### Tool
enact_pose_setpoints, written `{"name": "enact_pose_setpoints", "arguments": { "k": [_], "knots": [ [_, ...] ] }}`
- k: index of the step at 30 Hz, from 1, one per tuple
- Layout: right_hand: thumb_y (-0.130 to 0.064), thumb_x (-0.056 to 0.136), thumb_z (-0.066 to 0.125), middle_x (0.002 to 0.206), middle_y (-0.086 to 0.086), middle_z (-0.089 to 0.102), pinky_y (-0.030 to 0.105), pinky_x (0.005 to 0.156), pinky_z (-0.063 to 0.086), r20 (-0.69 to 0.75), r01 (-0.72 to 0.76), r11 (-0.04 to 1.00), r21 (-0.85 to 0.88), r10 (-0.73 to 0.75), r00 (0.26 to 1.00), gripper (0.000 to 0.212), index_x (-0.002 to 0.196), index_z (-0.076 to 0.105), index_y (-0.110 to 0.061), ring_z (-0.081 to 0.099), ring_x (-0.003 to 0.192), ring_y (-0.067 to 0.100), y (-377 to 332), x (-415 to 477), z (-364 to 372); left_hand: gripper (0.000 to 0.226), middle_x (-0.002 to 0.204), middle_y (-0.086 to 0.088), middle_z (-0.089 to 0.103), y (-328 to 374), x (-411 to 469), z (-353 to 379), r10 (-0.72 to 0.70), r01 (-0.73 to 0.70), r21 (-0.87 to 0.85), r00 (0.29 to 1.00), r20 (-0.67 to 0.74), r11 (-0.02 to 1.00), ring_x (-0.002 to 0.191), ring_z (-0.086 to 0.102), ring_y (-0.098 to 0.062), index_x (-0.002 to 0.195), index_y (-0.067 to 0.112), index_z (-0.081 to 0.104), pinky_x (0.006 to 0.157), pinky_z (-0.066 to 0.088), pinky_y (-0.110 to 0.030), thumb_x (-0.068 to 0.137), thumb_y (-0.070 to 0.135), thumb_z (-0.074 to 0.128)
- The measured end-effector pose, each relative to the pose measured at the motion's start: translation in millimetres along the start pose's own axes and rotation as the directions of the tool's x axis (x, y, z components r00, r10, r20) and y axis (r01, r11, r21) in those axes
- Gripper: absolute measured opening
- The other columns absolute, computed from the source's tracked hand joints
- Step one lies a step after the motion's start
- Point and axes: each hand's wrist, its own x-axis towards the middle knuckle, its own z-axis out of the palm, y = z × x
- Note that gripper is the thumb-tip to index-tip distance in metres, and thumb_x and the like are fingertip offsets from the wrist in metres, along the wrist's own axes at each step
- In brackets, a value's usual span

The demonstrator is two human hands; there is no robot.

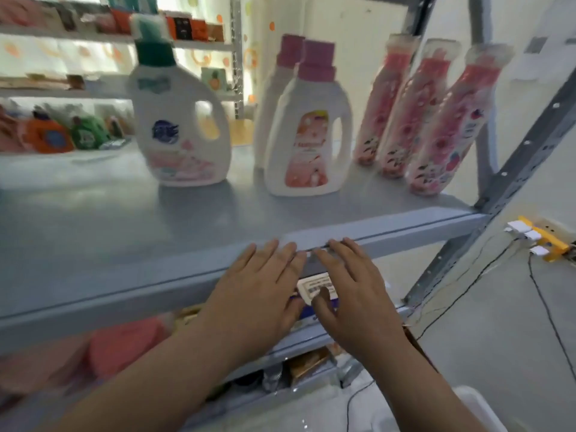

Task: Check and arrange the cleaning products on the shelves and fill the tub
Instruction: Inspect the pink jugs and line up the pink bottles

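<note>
My left hand (258, 285) and my right hand (349, 285) meet at the front lip of the grey shelf (124, 275), fingers laid flat over the lip. Between them sits a small white and blue pack with a barcode label (314, 283), my right thumb pressing on it. How my left hand grips it is hidden. On the shelf stand a white detergent bottle with a green cap (177, 120) and two white bottles with pink caps (308, 129). Three pink refill pouches (436, 120) lean at the right. A white tub (470, 406) shows at the bottom right.
Lower shelves hold a pink pack (124, 344) and brown boxes (308, 363). A second rack (62, 132) at the back left carries small boxes and orange and green pouches. A yellow power strip (542, 241) with cables lies on the floor at the right, beside the slanted shelf post (486, 213).
</note>
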Motion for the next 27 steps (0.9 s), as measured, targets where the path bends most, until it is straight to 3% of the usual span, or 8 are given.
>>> {"name": "enact_pose_setpoints", "arguments": {
  "k": [5,8,11,18,23,27],
  "knots": [
    [-0.027,0.087,0.055,0.138,0.008,0.060,0.045,0.113,0.044,0.006,0.183,0.976,0.116,-0.185,0.983,0.050,0.135,0.060,-0.014,0.052,0.136,0.028,-64,-38,32,0.057,0.144,-0.013,0.058,-11,-92,6,-0.119,0.120,0.008,0.990,-0.079,0.993,0.139,0.049,-0.036,0.136,0.007,0.062,0.110,0.043,-0.056,0.093,0.041,0.048],
    [-0.022,0.084,0.059,0.133,0.008,0.063,0.044,0.110,0.046,0.097,0.268,0.949,0.168,-0.286,0.953,0.049,0.133,0.060,-0.014,0.054,0.130,0.027,-86,-51,60,0.056,0.139,-0.012,0.061,-9,-140,17,-0.272,0.270,-0.030,0.961,-0.057,0.962,0.134,0.053,-0.038,0.134,0.009,0.063,0.107,0.047,-0.054,0.091,0.042,0.051],
    [-0.020,0.085,0.060,0.128,0.008,0.065,0.044,0.105,0.051,0.186,0.348,0.905,0.246,-0.397,0.899,0.047,0.130,0.064,-0.011,0.058,0.125,0.028,-106,-55,87,0.054,0.128,-0.010,0.067,-5,-184,28,-0.467,0.467,-0.053,0.884,0.021,0.883,0.120,0.062,-0.036,0.129,0.010,0.066,0.100,0.052,-0.048,0.088,0.043,0.053],
    [-0.021,0.082,0.061,0.116,0.002,0.065,0.041,0.095,0.054,0.353,0.457,0.741,0.491,-0.650,0.673,0.041,0.122,0.066,-0.013,0.061,0.112,0.025,-153,-86,138,0.051,0.117,-0.003,0.072,35,-275,53,-0.794,0.799,-0.034,0.601,0.098,0.600,0.112,0.067,-0.025,0.122,0.012,0.070,0.095,0.055,-0.040,0.088,0.043,0.049],
    [-0.025,0.083,0.058,0.113,-0.002,0.066,0.037,0.097,0.054,0.383,0.463,0.641,0.612,-0.753,0.535,0.040,0.122,0.066,-0.016,0.060,0.112,0.019,-204,-127,157,0.057,0.120,-0.001,0.071,58,-346,49,-0.905,0.922,0.040,0.368,0.214,0.384,0.113,0.068,-0.027,0.128,0.014,0.067,0.093,0.057,-0.044,0.089,0.049,0.043],
    [-0.027,0.079,0.059,0.105,-0.003,0.070,0.033,0.085,0.057,0.394,0.515,0.567,0.643,-0.821,0.413,0.040,0.116,0.070,-0.016,0.065,0.101,0.018,-260,-153,157,0.061,0.125,-0.002,0.069,72,-409,38,-0.967,0.984,-0.015,0.177,0.184,0.177,0.117,0.065,-0.026,0.133,0.014,0.064,0.094,0.056,-0.044,0.092,0.052,0.039]
  ]
}}
